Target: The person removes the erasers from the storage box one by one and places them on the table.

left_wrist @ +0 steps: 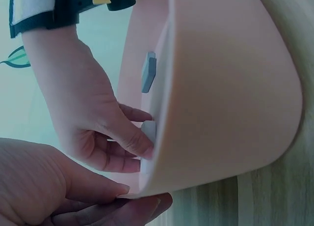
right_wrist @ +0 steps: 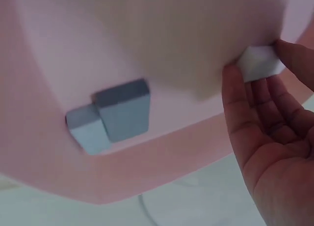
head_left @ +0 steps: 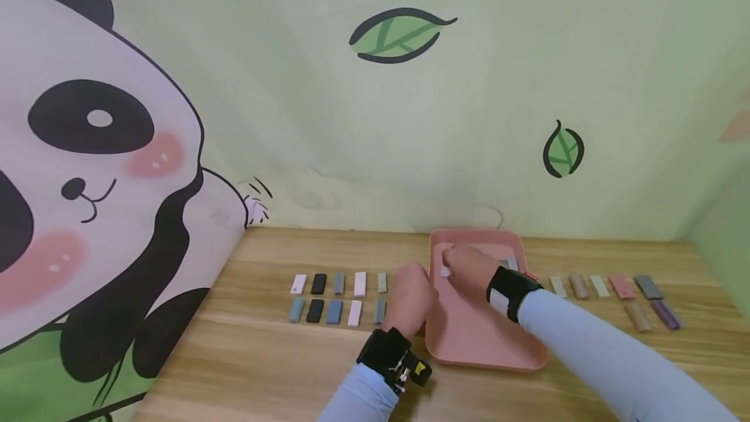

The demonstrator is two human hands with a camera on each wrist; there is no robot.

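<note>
A pink tray (head_left: 480, 344) lies on the wooden table. At its left side my left hand (head_left: 410, 298) pinches the rim, thumb inside and fingers under the outer wall, as the left wrist view shows. My right hand (head_left: 471, 269) reaches into the far left corner of the tray. Between its thumb and fingers it holds a small white block (right_wrist: 259, 63), low against the tray floor. Two more blocks, a darker grey block (right_wrist: 122, 113) and a pale blue-grey block (right_wrist: 88, 130), lie side by side near the tray's far wall.
Left of the tray, two rows of small blocks stand in line, among them a black block (head_left: 318, 284) and a blue block (head_left: 334, 312). To the right lie several more, including a pink block (head_left: 622, 287) and a purple block (head_left: 666, 314). A panda-printed wall (head_left: 410, 135) rises behind.
</note>
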